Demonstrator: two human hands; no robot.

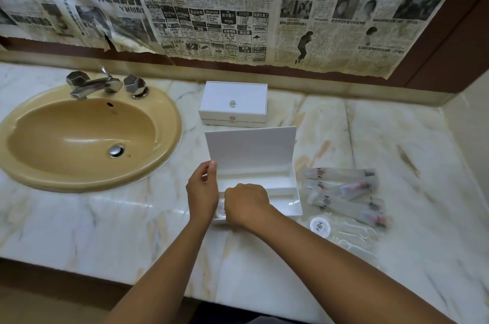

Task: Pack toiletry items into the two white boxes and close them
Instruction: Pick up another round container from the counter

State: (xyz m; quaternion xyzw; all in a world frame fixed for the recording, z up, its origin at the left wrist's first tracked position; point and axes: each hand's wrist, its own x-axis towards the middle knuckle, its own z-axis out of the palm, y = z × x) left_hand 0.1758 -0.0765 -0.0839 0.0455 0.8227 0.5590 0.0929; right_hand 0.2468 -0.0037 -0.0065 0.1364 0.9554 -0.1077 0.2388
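A white box [288, 199] stands open on the marble counter, its lid [251, 147] raised upright. My left hand [201, 191] pinches the lid's lower left edge. My right hand [246, 204] reaches down into the box's left end, fingers hidden inside, beside a small round white container [221, 208]. A second white box [234, 104] with a clear knob sits closed behind it. To the right lie several frosted packets of toiletries [344, 191] and a round white pot [320, 226].
A tan oval sink [79, 138] with a chrome tap [103, 84] fills the left of the counter. Newspaper covers the wall behind. The counter's front edge runs just below my forearms, and a wall closes the right side.
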